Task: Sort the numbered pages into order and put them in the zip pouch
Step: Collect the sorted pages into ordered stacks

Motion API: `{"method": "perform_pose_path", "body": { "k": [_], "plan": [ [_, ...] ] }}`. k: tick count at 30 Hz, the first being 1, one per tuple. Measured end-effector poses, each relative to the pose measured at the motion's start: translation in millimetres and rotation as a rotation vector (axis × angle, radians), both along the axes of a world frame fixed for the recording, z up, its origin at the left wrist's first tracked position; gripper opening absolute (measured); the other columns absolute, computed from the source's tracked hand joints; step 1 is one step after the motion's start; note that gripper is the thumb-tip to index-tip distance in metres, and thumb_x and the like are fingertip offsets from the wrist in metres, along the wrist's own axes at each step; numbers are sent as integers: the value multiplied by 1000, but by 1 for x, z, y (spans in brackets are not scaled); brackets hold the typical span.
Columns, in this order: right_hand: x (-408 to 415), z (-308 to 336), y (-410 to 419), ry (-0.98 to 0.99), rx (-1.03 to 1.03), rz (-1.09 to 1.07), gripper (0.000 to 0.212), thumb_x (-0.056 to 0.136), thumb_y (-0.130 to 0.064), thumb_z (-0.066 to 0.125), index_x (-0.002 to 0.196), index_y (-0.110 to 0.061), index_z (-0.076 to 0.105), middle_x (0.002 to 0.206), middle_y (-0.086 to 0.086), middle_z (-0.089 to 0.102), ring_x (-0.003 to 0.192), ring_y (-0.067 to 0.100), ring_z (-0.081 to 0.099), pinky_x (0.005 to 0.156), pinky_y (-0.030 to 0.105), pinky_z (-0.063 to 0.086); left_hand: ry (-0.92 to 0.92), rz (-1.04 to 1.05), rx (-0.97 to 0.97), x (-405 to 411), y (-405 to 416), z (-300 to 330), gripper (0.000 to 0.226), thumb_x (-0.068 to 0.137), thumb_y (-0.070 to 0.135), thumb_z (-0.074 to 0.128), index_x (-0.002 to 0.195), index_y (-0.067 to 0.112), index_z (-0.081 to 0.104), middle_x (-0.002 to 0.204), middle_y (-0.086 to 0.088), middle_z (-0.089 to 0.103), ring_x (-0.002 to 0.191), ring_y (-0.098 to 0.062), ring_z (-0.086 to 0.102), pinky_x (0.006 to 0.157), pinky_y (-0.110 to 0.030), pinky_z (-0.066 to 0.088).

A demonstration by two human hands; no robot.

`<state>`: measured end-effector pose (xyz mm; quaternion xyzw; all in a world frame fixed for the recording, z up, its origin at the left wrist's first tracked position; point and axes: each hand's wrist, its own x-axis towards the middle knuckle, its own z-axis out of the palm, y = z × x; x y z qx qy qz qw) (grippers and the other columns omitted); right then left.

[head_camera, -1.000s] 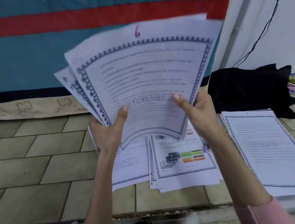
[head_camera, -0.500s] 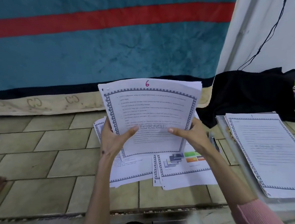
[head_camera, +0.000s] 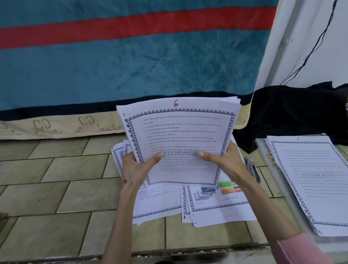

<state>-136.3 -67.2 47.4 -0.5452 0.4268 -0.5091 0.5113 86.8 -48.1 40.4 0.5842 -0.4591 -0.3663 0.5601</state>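
I see a tiled floor (head_camera: 49,195) running up to a teal blanket with a red stripe (head_camera: 121,52) along its far edge. A black cloth (head_camera: 292,112) is bunched at the far right. By the floor's right edge, a stack topped by a page numbered 1 (head_camera: 323,182) lies on a clear zip pouch (head_camera: 276,178). Loose pages (head_camera: 216,207) are spread on the tiles at the centre. Above them I see a sheaf of pages (head_camera: 180,141), tilted upright, a pink 6 on top. The left hand (head_camera: 136,170) and right hand (head_camera: 225,161) each pinch its lower corners, thumbs pressed on the front sheet. A pen (head_camera: 253,169) lies just beside the right wrist.
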Motion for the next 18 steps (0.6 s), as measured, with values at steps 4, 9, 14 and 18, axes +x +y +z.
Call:
{"method": "perform_pose_path", "body": {
  "k": [4,9,14,18],
  "plan": [
    [6,-7,-1,11,39,-64,30,63,-9,84,81,-27,67,73,-19,72,73,-2,69,61,14,53,52,50,3,-8,0,-1,29,66,11,82,72,31,63,56,31,63,61,17,61,56,-5,50],
    [4,-7,-3,-37,14,-56,25,66,-7,79,85,-21,71,82,-10,75,82,9,71,69,21,55,-4,23,1,-3,-1,-4,30,62,10,84,71,30,63,54,33,61,61,17,61,55,-5,50],
    [-1,-8,-3,-63,13,-17,24,64,-13,77,87,-16,71,85,-7,75,84,12,71,69,21,55,25,22,36,-1,0,-11,25,67,10,80,72,30,66,59,28,66,64,11,65,56,-9,51],
    [4,-12,-4,-14,24,-47,22,68,-6,80,83,-19,72,84,-7,75,83,12,71,68,22,56,67,98,33,-9,0,-6,28,63,12,84,71,30,63,67,21,65,69,6,61,59,-11,48]
  ]
}}
